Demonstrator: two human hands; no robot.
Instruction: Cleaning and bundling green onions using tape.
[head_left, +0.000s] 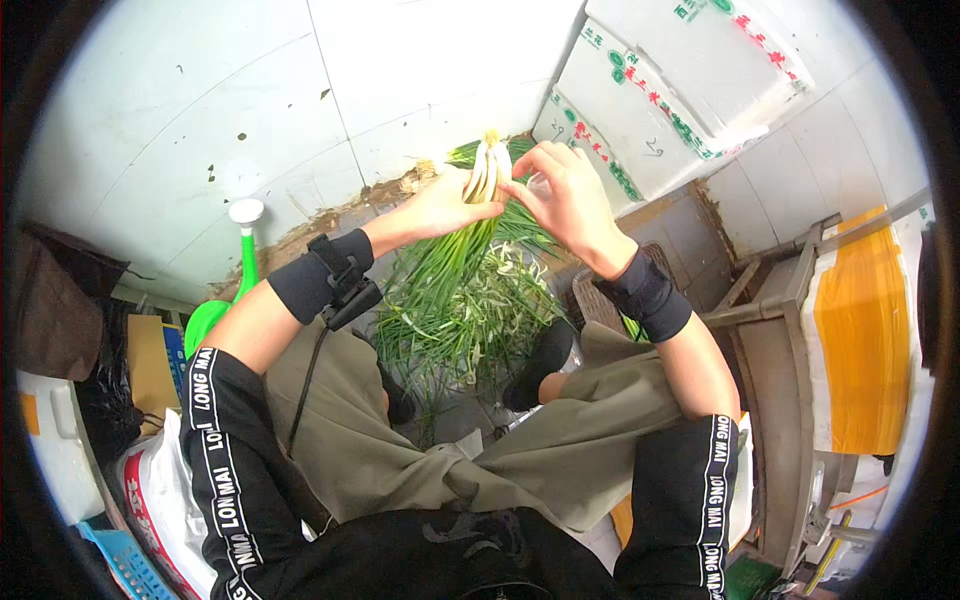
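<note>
My left hand (448, 202) grips a bunch of green onions (487, 176) around its pale stalks. The white root ends point up toward the wall and the green leaves hang down below. At the right side of the bunch is my right hand (566, 195), its thumb tip against the stalks and its fingers bent. A small translucent bit shows between thumb and fingers; whether it is gripped cannot be told. On the floor between my feet lies a heap of loose green leaves and peelings (480, 315). More green onions (525, 225) lie behind the held bunch.
White foam boxes (637, 112) with printed writing are stacked at the back right, against the tiled wall (420, 67). A green watering can (247, 262) stands at left. To the right is a metal frame (795, 322) beside a foam box with yellow tape (859, 337).
</note>
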